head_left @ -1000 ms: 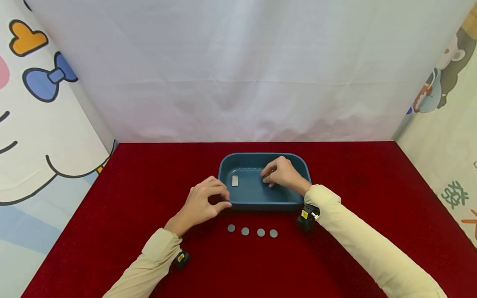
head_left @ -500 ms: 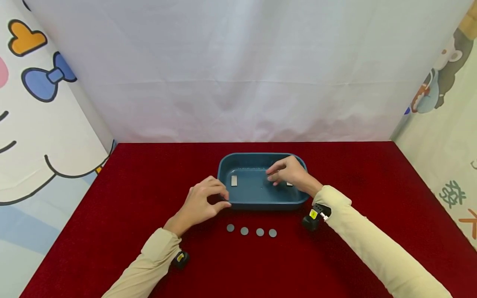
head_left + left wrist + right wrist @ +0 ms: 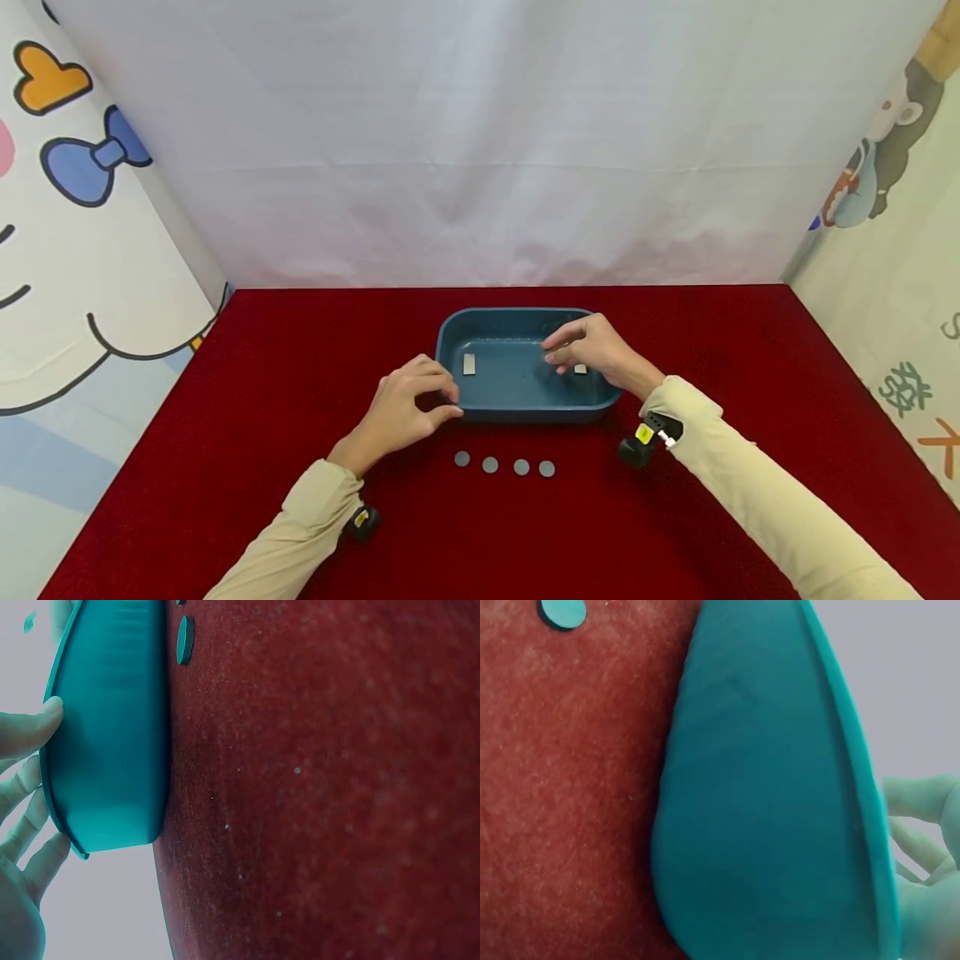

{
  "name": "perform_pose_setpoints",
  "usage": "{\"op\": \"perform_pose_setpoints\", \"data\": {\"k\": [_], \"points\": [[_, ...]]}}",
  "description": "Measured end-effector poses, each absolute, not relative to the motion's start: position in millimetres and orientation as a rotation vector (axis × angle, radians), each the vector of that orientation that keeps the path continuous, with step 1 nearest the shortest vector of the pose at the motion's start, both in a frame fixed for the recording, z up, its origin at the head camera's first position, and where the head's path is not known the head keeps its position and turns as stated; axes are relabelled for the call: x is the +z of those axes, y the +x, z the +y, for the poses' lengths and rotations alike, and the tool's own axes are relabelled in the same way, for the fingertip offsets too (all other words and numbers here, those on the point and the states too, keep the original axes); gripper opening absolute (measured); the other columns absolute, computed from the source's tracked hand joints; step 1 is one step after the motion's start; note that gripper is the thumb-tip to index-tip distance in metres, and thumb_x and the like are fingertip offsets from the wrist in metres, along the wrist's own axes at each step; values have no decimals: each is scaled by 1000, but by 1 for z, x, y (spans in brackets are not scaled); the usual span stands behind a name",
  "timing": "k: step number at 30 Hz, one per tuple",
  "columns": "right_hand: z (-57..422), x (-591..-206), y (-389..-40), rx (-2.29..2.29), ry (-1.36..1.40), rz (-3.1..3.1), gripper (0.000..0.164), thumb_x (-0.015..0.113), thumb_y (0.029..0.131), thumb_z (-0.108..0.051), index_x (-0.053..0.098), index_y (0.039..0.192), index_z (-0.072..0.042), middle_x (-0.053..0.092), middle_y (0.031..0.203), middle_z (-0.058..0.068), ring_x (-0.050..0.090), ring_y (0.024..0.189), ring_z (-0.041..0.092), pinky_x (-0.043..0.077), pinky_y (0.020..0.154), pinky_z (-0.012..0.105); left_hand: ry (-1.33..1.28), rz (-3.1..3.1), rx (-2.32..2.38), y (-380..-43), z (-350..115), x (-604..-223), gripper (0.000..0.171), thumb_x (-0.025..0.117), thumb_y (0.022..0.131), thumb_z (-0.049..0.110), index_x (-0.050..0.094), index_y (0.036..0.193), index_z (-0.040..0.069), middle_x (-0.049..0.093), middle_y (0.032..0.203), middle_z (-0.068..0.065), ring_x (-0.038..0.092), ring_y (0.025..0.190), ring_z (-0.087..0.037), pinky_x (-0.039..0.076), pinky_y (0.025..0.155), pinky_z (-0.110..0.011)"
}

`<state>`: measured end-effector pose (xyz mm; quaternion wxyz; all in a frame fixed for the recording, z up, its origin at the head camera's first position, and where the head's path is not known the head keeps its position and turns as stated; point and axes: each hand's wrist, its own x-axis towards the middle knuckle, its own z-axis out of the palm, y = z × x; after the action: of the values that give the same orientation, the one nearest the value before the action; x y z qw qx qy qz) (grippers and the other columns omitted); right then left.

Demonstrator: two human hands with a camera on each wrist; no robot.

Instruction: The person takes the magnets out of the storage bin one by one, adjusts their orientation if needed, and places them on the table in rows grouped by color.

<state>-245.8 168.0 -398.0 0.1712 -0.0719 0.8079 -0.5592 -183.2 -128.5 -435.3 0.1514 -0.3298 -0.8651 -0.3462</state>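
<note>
Left hand (image 3: 408, 402) holds deep blue, round-cornered rectangular tray (image 3: 532, 411) by its rim

The tray sits on a red fabric-covered table (image 3: 690, 350), its near left corner between thumb and curved fingers. The right hand (image 3: 596, 348) hovers over the tray's right half, fingers loosely bent; whether they pinch anything, I cannot tell. Two white rectangular pieces (image 3: 468, 364) lie inside; four flat grey discs (image 3: 490, 465) form a row in front.

The right hand (image 3: 600, 348) partly hides a small white piece (image 3: 581, 369)
</note>
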Motion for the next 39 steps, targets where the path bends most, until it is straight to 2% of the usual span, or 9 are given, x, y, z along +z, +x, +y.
{"op": "perform_pose_setpoints", "data": {"k": [5,15,23,31,39], "points": [[172,-397,-243,-1606,-199,2271,30,68,84,-1,63,110,11,65,109,23,63,91,41,51,81,51,-951,-2484,-991,-184,-129,-436,13,81,73,16,70,79,16,62,89,9,52,87,-8,51,64,-31],[182,-398,-236,-1654,-199,2212,33,68,85,-3,61,113,12,63,111,25,62,92,41,50,83,50,-943,-2492,-978,-182,-127,-435,12,80,75,17,69,79,19,62,90,8,52,88,-9,50,64,-30],[188,-393,-227,-1702,-189,2171,34,69,84,-2,61,113,13,63,111,25,65,87,36,51,83,48,-938,-2486,-1003,-181,-126,-436,11,80,75,15,70,78,16,62,90,7,52,88,-10,51,65,-34],[193,-387,-219,-1756,-187,2134,37,69,84,-2,57,114,16,62,111,24,66,85,29,53,78,40,-950,-2450,-1016,-182,-126,-435,13,81,73,12,70,77,13,63,88,5,53,87,-11,51,65,-38],[196,-381,-211,-1790,-192,2092,37,69,84,-3,58,114,16,64,109,17,66,83,24,53,80,42,-932,-2459,-1015,-182,-125,-434,14,82,72,12,69,77,16,63,88,6,53,88,-11,51,65,-39]]}}
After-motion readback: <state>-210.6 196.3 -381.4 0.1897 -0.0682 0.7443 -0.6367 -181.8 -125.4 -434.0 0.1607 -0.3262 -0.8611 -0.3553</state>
